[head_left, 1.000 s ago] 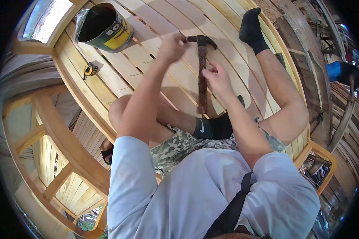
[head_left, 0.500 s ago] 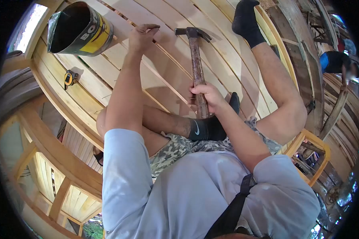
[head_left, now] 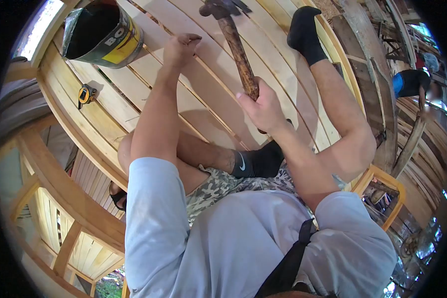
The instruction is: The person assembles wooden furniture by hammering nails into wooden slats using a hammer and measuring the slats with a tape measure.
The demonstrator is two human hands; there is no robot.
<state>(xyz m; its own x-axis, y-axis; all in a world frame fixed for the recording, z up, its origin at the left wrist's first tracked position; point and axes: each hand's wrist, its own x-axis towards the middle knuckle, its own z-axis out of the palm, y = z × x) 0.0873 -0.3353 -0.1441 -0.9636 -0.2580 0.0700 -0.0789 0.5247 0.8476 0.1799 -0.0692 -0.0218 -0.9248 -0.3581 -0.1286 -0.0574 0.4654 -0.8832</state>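
Note:
My right hand (head_left: 264, 107) is wrapped round the lower handle of a hammer (head_left: 237, 52). The hammer is raised above the pale wooden slats (head_left: 203, 107), its dark head slightly blurred at the top of the view. To the left, my left hand (head_left: 181, 48) is at a slat, thumb and fingers pinched together. Whatever is between those fingertips is too small to make out. The hammer head hangs up and to the right of this hand, apart from it.
A dark bucket (head_left: 102, 35) with a yellow label stands at the upper left, a tape measure (head_left: 86, 94) below it. My legs rest on the slats. A wooden frame (head_left: 69, 186) is at lower left. Another person (head_left: 411, 83) is at far right, beside stacked boards.
My right hand has gone from the middle to the lower end of the hammer's handle and lifted it. My left hand moved left from the hammer head to the slat, its fingers pinched.

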